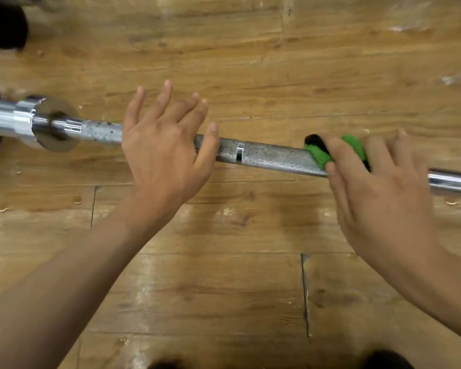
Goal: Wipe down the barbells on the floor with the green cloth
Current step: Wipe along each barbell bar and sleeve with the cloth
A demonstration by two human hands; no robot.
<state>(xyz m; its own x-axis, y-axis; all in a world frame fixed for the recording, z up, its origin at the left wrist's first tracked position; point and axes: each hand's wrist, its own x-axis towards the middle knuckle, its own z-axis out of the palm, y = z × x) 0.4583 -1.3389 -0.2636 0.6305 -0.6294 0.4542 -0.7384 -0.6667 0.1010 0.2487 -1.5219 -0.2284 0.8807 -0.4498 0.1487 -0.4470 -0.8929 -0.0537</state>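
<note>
Head view, looking straight down at 1 barbell (272, 155) that lay across a wooden floor (224, 275), its chrome collar (53, 123) at the far left end.

The green cloth (322, 155) was on the barbell's knurled grip, right of a thin smooth ring in the knurling. It was draped over the top of the shaft and sat under the right hand (378, 190). Wiping looked to be under way rather than finished. Dark specks showed on the shaft just right of the collar, so that stretch probably remained to be cleaned. The smooth shaft right of the cloth ran out of frame, and its condition could not be judged. No other barbell was in view, so how many were left could not be told.

The left hand (160, 147) lay on the barbell between the collar and the ring. Its 4 fingers (165, 99) were spread and straight, reaching past the shaft, while the thumb rested along the top of the shaft. It gripped nothing.

The right hand pressed the cloth against the barbell. Its thumb (328, 158) lay across the cloth on the near side, and its fingers (378, 153) extended loosely over the top, slightly apart. Blur hid whether they curled behind the shaft.
</note>
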